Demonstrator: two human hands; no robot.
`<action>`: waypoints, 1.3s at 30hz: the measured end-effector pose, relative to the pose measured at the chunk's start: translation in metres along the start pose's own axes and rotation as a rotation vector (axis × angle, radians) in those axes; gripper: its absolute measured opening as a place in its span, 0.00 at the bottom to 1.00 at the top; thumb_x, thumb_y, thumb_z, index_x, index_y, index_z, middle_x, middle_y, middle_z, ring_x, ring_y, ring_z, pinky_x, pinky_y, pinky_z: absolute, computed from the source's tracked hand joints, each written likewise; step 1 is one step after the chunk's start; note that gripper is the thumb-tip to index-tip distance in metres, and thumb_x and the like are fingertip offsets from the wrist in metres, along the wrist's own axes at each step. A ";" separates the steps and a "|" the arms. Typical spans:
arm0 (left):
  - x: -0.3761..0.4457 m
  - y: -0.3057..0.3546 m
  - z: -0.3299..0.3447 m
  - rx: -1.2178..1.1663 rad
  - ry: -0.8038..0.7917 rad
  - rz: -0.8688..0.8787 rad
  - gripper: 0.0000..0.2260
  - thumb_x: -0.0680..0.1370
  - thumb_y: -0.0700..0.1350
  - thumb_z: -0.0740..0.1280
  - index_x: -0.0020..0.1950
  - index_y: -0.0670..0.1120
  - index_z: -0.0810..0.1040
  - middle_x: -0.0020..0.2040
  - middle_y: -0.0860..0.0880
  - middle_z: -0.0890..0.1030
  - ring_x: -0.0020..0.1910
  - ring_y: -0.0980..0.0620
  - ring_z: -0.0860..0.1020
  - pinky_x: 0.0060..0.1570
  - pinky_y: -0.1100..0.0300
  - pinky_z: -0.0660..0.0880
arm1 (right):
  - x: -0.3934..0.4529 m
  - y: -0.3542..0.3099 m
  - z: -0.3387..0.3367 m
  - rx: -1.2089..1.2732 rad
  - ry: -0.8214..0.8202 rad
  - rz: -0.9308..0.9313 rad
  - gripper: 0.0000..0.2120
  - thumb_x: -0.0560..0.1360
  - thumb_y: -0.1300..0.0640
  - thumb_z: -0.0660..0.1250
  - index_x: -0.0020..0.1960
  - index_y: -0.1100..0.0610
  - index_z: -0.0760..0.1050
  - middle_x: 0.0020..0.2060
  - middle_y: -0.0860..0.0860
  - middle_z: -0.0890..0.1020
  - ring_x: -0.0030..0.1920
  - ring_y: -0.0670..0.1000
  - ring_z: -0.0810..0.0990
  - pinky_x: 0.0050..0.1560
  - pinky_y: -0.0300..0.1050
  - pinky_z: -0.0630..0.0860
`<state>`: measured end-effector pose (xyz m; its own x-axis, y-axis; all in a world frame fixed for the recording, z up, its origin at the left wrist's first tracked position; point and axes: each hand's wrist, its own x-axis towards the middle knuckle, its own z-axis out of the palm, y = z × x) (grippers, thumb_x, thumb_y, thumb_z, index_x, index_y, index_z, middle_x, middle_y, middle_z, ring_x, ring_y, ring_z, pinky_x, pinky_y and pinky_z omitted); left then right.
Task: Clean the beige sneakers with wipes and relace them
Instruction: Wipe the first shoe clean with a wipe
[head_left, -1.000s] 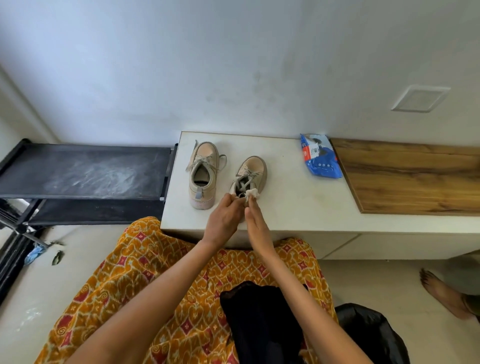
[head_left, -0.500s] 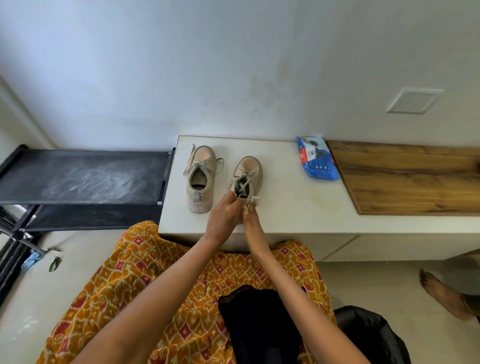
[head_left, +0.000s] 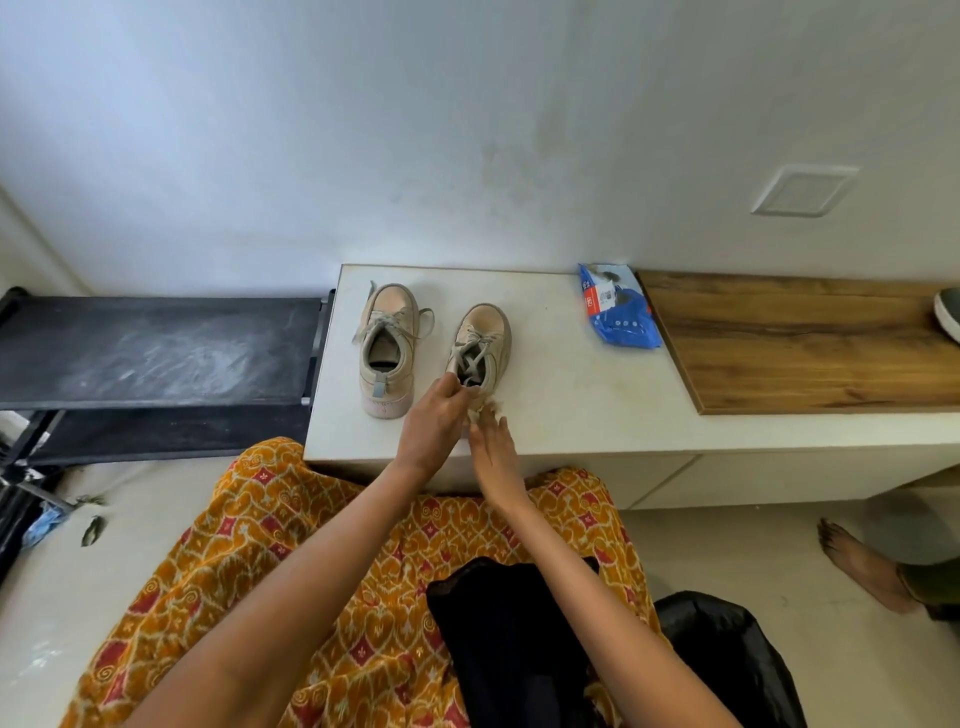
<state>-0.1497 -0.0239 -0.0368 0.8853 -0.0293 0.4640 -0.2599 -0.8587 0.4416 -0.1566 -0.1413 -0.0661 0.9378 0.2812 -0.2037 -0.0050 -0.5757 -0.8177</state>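
Two beige sneakers stand side by side on the white counter (head_left: 571, 405), toes toward the wall. The left sneaker (head_left: 387, 348) has loose laces trailing. My left hand (head_left: 434, 423) grips the heel collar of the right sneaker (head_left: 483, 338). My right hand (head_left: 493, 449) holds a crumpled white wipe (head_left: 479, 413) against the back of that heel, fingers pointing up at it. The heel itself is hidden behind both hands. A blue pack of wipes (head_left: 618, 309) lies on the counter to the right of the shoes.
A wooden board (head_left: 805, 348) covers the counter's right part, with a dark shoe (head_left: 948, 317) at its far edge. A black shelf rack (head_left: 156, 353) stands left of the counter. Another person's bare foot (head_left: 857, 564) and a black bag (head_left: 727, 654) are on the floor at right.
My right hand with the wipe has slid down from the right sneaker's collar to the lower back of its heel. My left hand stays on the heel.
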 end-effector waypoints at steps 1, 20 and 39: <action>0.000 0.000 -0.001 0.000 0.003 -0.002 0.11 0.71 0.36 0.73 0.52 0.41 0.81 0.40 0.46 0.74 0.34 0.50 0.76 0.25 0.60 0.73 | 0.009 0.004 -0.001 -0.046 0.022 -0.003 0.27 0.82 0.44 0.42 0.78 0.52 0.46 0.77 0.49 0.48 0.77 0.51 0.42 0.76 0.50 0.42; 0.002 0.001 -0.007 0.012 -0.004 0.026 0.10 0.71 0.36 0.73 0.52 0.40 0.82 0.40 0.45 0.76 0.35 0.48 0.77 0.26 0.58 0.75 | 0.009 -0.016 0.003 0.117 0.103 0.030 0.25 0.83 0.46 0.43 0.78 0.53 0.49 0.77 0.48 0.50 0.76 0.49 0.40 0.74 0.52 0.38; 0.011 -0.009 -0.011 -0.001 0.012 0.027 0.02 0.74 0.39 0.70 0.44 0.42 0.79 0.38 0.47 0.80 0.32 0.49 0.77 0.25 0.60 0.71 | -0.010 0.007 0.012 -0.158 0.063 -0.061 0.28 0.81 0.42 0.42 0.77 0.52 0.43 0.77 0.48 0.47 0.76 0.49 0.37 0.75 0.55 0.38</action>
<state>-0.1418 -0.0113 -0.0274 0.8734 -0.0462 0.4848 -0.2837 -0.8574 0.4293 -0.1703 -0.1391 -0.0763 0.9547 0.2734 -0.1177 0.1029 -0.6741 -0.7314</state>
